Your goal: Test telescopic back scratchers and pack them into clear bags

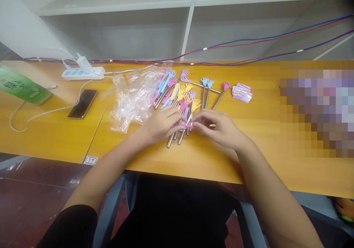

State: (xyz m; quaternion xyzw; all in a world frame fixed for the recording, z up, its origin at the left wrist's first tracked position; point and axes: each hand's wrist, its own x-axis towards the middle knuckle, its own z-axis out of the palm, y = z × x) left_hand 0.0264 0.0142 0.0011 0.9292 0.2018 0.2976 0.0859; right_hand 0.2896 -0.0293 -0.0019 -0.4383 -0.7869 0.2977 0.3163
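Note:
A small pink strip [186, 125] spans my two hands at the front of the pile; its kind I cannot make out. My left hand [163, 124] is closed on its left end, thumb against fingers. My right hand [218, 127] pinches the right end between thumb and fingertips. Beneath and behind them lie several telescopic back scratchers with metal rods and coloured claw heads, among them a yellow back scratcher [195, 105]. A pink back scratcher [222, 93] and two blue ones lie apart, just beyond my right hand.
Clear plastic bags [132, 97] lie left of the pile. Small printed cards [242, 93] are stacked to the right. Further left are a phone [83, 104], a power strip [83, 73] with a white cable, and a green bottle [24, 86]. Shelving [116, 34] stands behind the table.

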